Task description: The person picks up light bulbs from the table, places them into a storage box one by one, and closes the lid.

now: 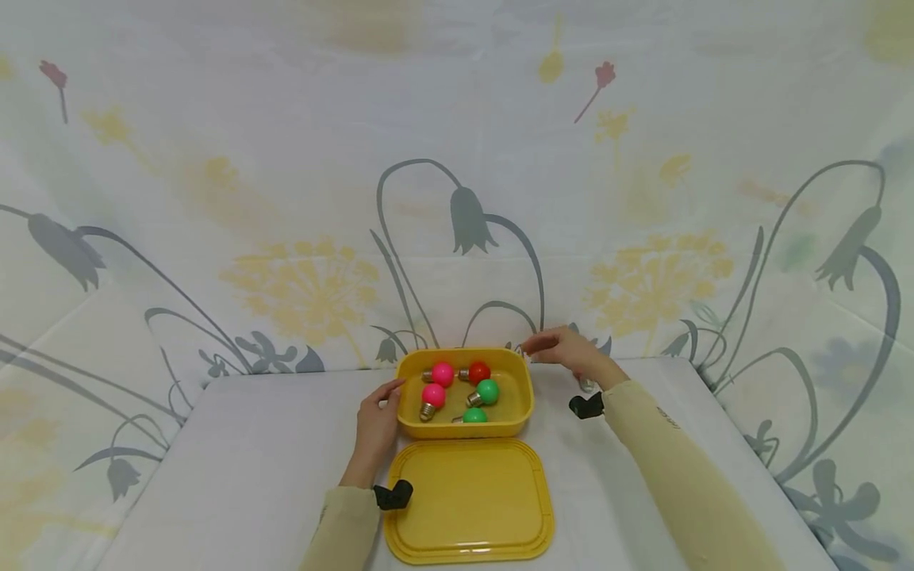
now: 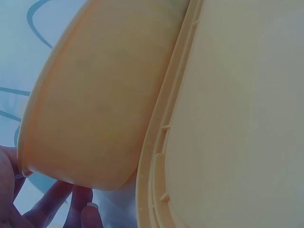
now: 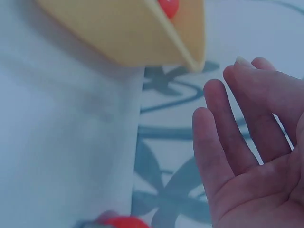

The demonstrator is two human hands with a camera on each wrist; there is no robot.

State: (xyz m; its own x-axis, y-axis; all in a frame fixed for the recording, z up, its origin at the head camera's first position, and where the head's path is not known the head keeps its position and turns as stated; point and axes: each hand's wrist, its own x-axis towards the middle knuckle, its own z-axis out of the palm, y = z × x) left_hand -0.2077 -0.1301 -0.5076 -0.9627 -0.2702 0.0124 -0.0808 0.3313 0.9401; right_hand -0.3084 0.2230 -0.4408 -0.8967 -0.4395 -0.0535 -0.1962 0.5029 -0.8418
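Observation:
A yellow plastic box (image 1: 524, 392) holds several colored light bulbs: two pink, such as the front pink bulb (image 1: 433, 395), a red bulb (image 1: 479, 372), and two green, including the upper green bulb (image 1: 488, 391). My left hand (image 1: 377, 416) is at the box's left end, fingertips at the rim and outer wall; in the left wrist view its fingers (image 2: 52, 204) lie along that end. Beyond the back right corner, my right hand (image 1: 567, 349) is raised, fingers extended and holding nothing. Beneath its wrist, another bulb (image 1: 587, 385) shows partly, with red at its edge.
A yellow rectangular lid (image 1: 467, 500) lies flat just in front of the box, its near edge toward me. Both stand on a white-covered table (image 1: 271, 460). A flower-printed cloth (image 1: 457, 119) rises behind the table and at both sides.

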